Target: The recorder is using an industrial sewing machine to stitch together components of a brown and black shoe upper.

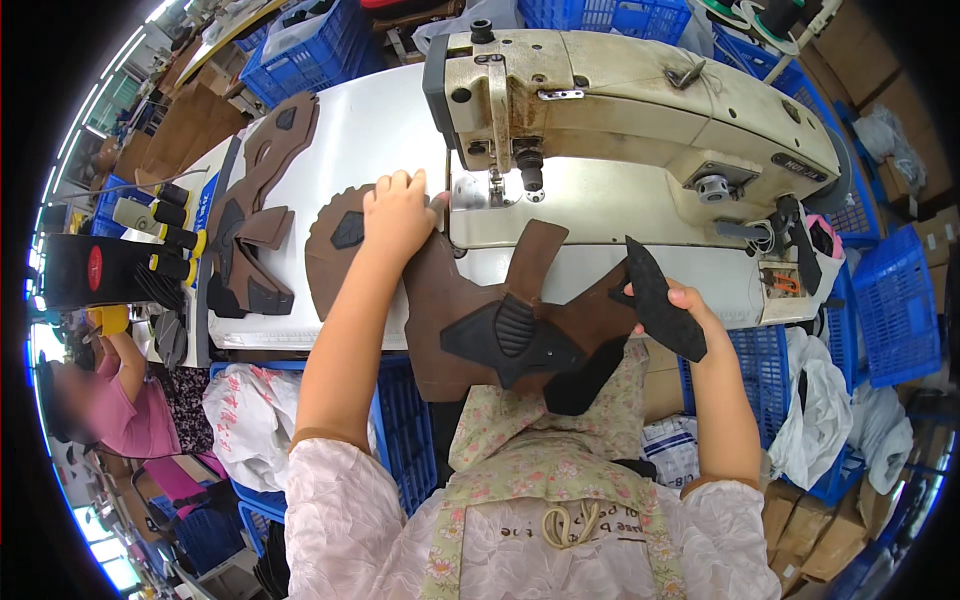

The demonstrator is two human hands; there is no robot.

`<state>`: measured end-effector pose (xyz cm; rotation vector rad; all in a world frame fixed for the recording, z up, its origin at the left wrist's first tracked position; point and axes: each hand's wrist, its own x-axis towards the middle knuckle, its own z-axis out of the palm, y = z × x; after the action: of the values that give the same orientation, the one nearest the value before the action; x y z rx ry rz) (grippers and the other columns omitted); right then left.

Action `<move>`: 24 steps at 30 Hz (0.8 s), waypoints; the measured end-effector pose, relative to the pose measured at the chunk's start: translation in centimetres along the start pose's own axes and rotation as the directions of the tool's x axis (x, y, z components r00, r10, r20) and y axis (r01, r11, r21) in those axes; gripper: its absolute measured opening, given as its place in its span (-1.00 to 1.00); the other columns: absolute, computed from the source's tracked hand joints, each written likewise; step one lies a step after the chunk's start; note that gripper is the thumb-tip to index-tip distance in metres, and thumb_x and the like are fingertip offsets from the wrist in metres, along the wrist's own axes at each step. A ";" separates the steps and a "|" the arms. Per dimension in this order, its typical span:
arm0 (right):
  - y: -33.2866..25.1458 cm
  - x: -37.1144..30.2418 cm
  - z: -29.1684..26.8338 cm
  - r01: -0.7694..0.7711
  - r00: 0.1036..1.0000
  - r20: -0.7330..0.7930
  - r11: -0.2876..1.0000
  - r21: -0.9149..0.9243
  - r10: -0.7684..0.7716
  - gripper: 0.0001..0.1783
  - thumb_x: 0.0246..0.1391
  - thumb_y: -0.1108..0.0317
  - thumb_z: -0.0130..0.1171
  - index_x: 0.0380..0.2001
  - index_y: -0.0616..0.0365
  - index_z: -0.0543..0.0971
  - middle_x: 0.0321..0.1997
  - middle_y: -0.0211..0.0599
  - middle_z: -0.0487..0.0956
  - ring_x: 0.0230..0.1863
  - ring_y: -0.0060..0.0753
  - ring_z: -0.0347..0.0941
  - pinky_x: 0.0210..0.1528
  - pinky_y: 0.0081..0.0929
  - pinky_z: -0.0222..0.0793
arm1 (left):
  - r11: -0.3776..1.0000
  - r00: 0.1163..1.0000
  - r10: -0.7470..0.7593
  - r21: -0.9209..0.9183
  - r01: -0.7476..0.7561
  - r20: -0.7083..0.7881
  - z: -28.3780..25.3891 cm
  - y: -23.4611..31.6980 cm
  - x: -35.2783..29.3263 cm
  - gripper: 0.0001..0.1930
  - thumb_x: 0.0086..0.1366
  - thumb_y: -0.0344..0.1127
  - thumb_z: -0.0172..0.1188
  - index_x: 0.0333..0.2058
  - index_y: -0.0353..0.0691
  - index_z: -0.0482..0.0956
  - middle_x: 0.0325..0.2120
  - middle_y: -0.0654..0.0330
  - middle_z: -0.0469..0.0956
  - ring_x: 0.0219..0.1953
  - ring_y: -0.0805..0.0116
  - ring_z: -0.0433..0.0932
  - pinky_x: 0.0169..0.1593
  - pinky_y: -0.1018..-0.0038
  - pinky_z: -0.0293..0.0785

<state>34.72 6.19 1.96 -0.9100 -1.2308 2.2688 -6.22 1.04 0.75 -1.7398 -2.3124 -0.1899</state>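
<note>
1. Behind the sewing machine [640,110], blue plastic crates [310,50] with lattice walls stand in a row; what they hold is too unclear to tell.
2. On the white surface [370,130], the left hand [398,215] lies flat, fingers spread, pressing a brown leather shoe upper [500,320] with a ribbed black patch; it grips nothing.
3. Its right hand [690,310] pinches one pointed black piece [660,300], held just off the upper's right wing.
4. A stack of brown uppers [255,210] lies well to the left.
5. More blue crates [895,305] sit at the right.
</note>
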 end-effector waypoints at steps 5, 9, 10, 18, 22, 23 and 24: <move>0.9 -0.4 -1.4 -0.004 1.000 -0.022 0.998 0.057 0.005 -0.21 -0.07 -0.06 0.18 0.10 0.39 0.43 0.02 -0.08 0.54 -0.23 -0.26 0.54 -0.27 -0.32 0.58 | 0.982 0.982 0.100 -0.177 -0.071 0.160 -3.3 -1.9 -3.6 -0.36 0.07 -0.43 0.16 0.21 -0.04 0.39 0.23 0.06 0.29 0.30 0.04 0.21 0.29 0.08 0.18; 1.2 -0.4 -1.7 -0.008 0.999 -0.031 0.990 0.142 0.012 -0.23 -0.05 -0.04 0.17 0.09 0.39 0.44 0.02 -0.05 0.55 -0.23 -0.26 0.54 -0.28 -0.31 0.58 | 0.924 0.841 0.336 -0.323 -0.206 0.423 -5.6 -2.6 -6.1 -0.05 -0.11 -0.48 0.19 0.37 0.08 0.14 0.41 0.03 -0.02 0.44 -0.04 -0.08 0.42 0.04 -0.09; 1.1 -0.4 -1.6 -0.003 1.000 -0.028 0.992 0.125 0.007 -0.24 -0.05 -0.03 0.17 0.09 0.39 0.45 0.02 -0.04 0.55 -0.22 -0.26 0.54 -0.29 -0.31 0.58 | 0.927 0.818 0.334 -0.321 -0.195 0.468 -6.0 -2.3 -6.5 -0.02 -0.12 -0.48 0.21 0.37 0.09 0.12 0.41 0.03 -0.01 0.44 -0.03 -0.07 0.42 0.04 -0.11; 1.1 -2.0 -2.7 0.050 0.998 -0.043 0.995 0.086 -0.046 -0.24 -0.06 -0.02 0.19 0.08 0.41 0.45 -0.01 -0.05 0.58 -0.29 -0.27 0.56 -0.33 -0.35 0.57 | 0.872 0.793 0.490 -0.197 -0.448 0.362 -6.2 0.4 -7.0 0.00 -0.22 -0.52 0.32 0.32 0.04 0.21 0.33 0.01 0.16 0.39 0.00 0.08 0.41 0.02 -0.01; 1.5 -3.0 -3.7 0.078 0.991 -0.121 0.989 0.129 -0.062 -0.22 -0.06 -0.02 0.20 0.09 0.41 0.44 -0.04 -0.06 0.60 -0.36 -0.27 0.57 -0.36 -0.37 0.56 | 0.828 0.765 0.561 -0.227 -0.513 0.316 -6.8 1.3 -6.7 -0.06 -0.16 -0.53 0.29 0.30 0.01 0.23 0.28 0.00 0.24 0.35 0.01 0.17 0.38 0.05 0.09; 1.6 -3.2 -3.9 0.080 0.990 -0.126 0.988 0.130 -0.063 -0.22 -0.06 -0.02 0.20 0.09 0.41 0.44 -0.04 -0.06 0.60 -0.36 -0.27 0.57 -0.36 -0.37 0.56 | 0.826 0.749 0.563 -0.220 -0.519 0.348 -7.3 1.8 -6.5 -0.07 -0.16 -0.52 0.30 0.30 0.01 0.24 0.28 0.01 0.24 0.35 0.00 0.16 0.38 0.05 0.09; 1.5 -3.4 -4.0 0.073 0.989 -0.137 0.989 0.126 -0.055 -0.23 -0.07 -0.04 0.19 0.07 0.41 0.46 -0.01 -0.08 0.58 -0.32 -0.33 0.54 -0.34 -0.42 0.53 | 0.825 0.748 0.565 -0.220 -0.521 0.347 -7.7 2.2 -6.5 -0.07 -0.16 -0.52 0.30 0.30 0.01 0.24 0.28 0.01 0.24 0.35 0.00 0.16 0.38 0.05 0.09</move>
<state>39.93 5.65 0.26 -0.9429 -1.0267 2.1713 -1.51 -6.27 6.33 -2.6364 -1.9188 0.1706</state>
